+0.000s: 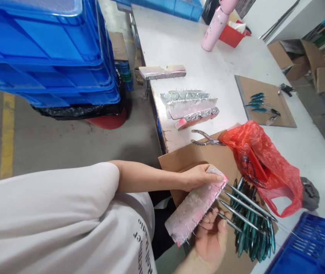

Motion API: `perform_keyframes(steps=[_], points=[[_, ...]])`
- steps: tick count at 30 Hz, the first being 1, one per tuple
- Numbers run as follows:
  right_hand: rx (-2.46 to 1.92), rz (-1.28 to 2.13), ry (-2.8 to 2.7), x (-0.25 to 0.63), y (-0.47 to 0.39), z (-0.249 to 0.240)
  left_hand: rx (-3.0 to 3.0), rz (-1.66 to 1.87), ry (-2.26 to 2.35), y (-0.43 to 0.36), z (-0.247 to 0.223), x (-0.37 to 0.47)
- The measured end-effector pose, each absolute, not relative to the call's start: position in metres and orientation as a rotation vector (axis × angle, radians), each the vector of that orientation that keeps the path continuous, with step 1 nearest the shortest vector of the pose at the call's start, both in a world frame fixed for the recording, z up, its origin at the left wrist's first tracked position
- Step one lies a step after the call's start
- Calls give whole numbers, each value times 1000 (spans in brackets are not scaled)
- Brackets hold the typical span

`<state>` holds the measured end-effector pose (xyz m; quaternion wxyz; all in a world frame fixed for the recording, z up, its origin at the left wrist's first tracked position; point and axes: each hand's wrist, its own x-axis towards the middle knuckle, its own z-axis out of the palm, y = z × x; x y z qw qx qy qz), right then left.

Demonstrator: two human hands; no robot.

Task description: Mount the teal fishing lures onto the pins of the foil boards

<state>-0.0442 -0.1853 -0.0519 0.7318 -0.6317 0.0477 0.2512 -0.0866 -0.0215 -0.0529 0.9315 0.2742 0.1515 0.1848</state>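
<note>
My left hand [199, 177] grips the upper end of a pink, worn foam block [193, 211], thumb on top. Small wire hooks stick out along the block's edge. Several slim silver spindle-shaped pieces [244, 214], like fishing lures, extend from that edge to the right, with thin wires trailing from their tips. Below the block is my right hand [211, 238], palm up, its fingers curled by the hooks and the lowest silver piece; whatever the fingertips pinch is hidden. A pile of glossy teal lures [255, 236] lies on the cardboard [231, 258] underneath.
Pliers [208, 140] and a red plastic bag [268, 163] lie beyond my hands. More foam blocks [192, 104] rest on the white table [222, 83]. A board [282, 106] holds several teal lures. Blue crates [51, 42] are stacked left; a blue basket [311, 247] stands lower right.
</note>
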Motion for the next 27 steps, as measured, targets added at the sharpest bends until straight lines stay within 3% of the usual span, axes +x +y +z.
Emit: perform_keyframes(steps=[11,27], points=[[-1616,287,-145,-53,-178,-28,578,387,345,-22,-53,-86],[-1599,341,-149,-49,-173,-24,580,384,364,-22,-50,-87]])
